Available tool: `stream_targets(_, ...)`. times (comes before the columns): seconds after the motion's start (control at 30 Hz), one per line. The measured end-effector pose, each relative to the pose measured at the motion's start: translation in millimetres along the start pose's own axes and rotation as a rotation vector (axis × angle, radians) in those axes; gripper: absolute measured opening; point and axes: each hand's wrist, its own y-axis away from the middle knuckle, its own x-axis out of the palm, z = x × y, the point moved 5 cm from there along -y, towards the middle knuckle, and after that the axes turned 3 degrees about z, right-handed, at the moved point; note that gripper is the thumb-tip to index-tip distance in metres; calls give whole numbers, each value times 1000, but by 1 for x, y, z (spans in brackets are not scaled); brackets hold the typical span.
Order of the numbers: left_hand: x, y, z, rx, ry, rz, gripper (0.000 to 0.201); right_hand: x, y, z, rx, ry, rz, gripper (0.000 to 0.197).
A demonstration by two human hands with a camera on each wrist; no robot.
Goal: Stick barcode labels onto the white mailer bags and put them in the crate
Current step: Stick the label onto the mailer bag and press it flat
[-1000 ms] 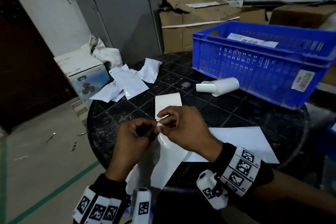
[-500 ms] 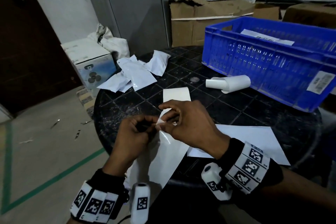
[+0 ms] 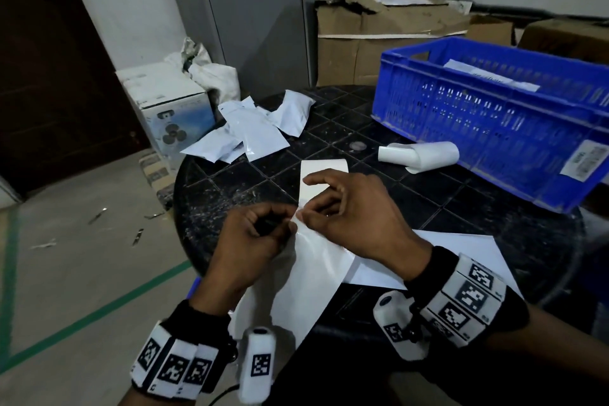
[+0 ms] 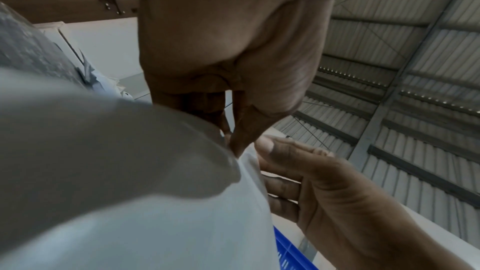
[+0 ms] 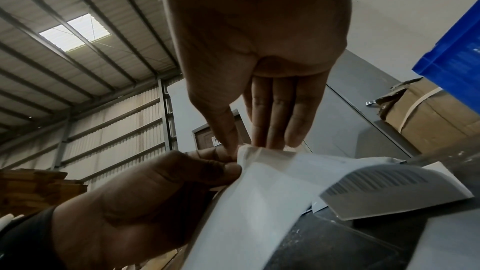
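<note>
At the near edge of the tabletop (image 3: pixel 428 208) I see my left hand (image 3: pixel 250 241) and right hand (image 3: pixel 356 217) meeting on a white label strip (image 3: pixel 316 270). The left thumb and fingers pinch its edge; the right thumb and forefinger pinch the same spot, the other right fingers (image 5: pixel 275 114) stretched out straight. The strip runs from beyond the hands down over the tabletop's rim. A flat white mailer bag (image 3: pixel 461 257) lies under my right wrist. Farther out sit a roll of labels (image 3: pixel 425 155) just beside the blue crate (image 3: pixel 494 128), which holds a labelled bag (image 3: pixel 487 74), and a loose heap of white mailer bags (image 3: pixel 253 132) at far left.
</note>
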Motion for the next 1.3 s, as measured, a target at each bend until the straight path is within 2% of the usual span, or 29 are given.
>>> stream_targets(0.07,1,0,-3,36,-32,10,26,2,3,0,-8,14,4,48)
stream_targets(0.17,2,-2,-2,44,-77,12,26,0,1,-3,6,11,0,40)
stream_targets(0.3,2,-3,0,41,-43,16,16,-1,-6,-15,112,-168,54,31)
stream_targets(0.43,3,-4,2,40,-56,25,21,-2,-9,-20,160,-246,83,34)
stream_targets(0.63,-3,0,8,-22,-18,-9,29,-15,-21,-31,282,-470,4,40)
stream_targets(0.9,-31,3,29,-136,-95,39,28,-43,-46,-60,452,-678,-112,31)
stream_targets(1.03,-42,7,38,-189,-134,43,31,-59,-57,-66,472,-668,-157,34)
stream_targets(1.2,-48,20,40,-264,-158,24,29,-85,-78,-60,462,-531,-221,30)
stream_targets(1.3,-53,24,44,-275,-151,24,32,-94,-92,-53,437,-495,-211,31)
